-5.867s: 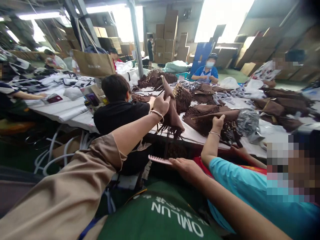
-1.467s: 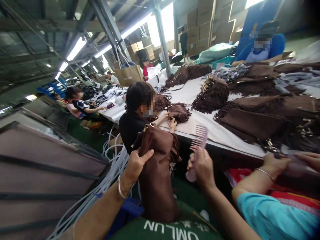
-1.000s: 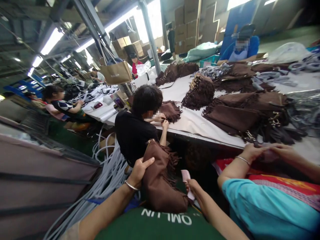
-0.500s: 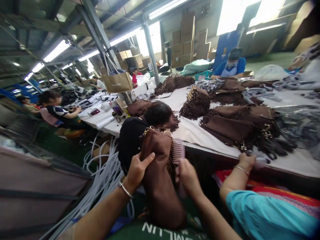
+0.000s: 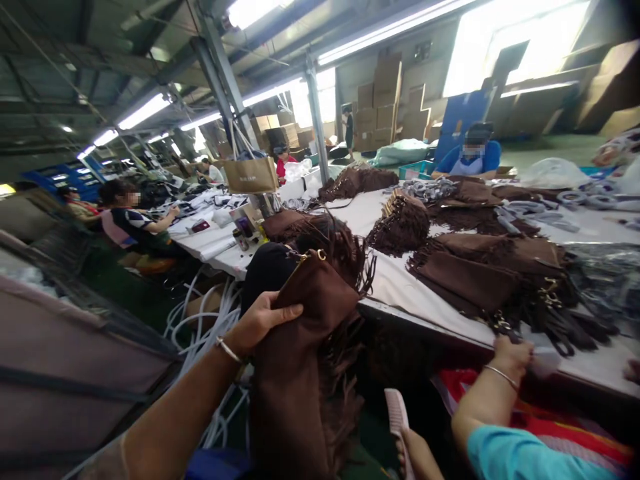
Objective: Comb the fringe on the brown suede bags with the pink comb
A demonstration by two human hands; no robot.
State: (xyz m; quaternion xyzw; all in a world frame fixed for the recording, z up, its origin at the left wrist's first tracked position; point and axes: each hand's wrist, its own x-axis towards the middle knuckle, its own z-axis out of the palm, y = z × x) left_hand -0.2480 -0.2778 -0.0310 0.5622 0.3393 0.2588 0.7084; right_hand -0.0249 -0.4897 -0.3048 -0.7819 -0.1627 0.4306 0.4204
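Note:
My left hand (image 5: 267,322) grips a brown fringed bag (image 5: 300,360) by its edge, thumb on the front face and fingers hidden behind. The bag hangs upright in front of me, with gold metal rings at its top corner and loose fringe down its right side. Low and to the right, my right hand (image 5: 417,453) is closed around the handle of a pink comb (image 5: 397,413). The comb points upward, apart from the fringe.
A long table (image 5: 395,280) holds piles of brown fringed bags (image 5: 480,273). Close on my right, a co-worker in a turquoise sleeve (image 5: 530,453) touches bag hardware at the table edge. Another person in black sits behind my bag. White tubing (image 5: 200,320) lies at the left.
The comb has left the fringe and moved down and right with my right hand. The bag has swung, its fringe now flaring at the right. The view has shifted slightly.

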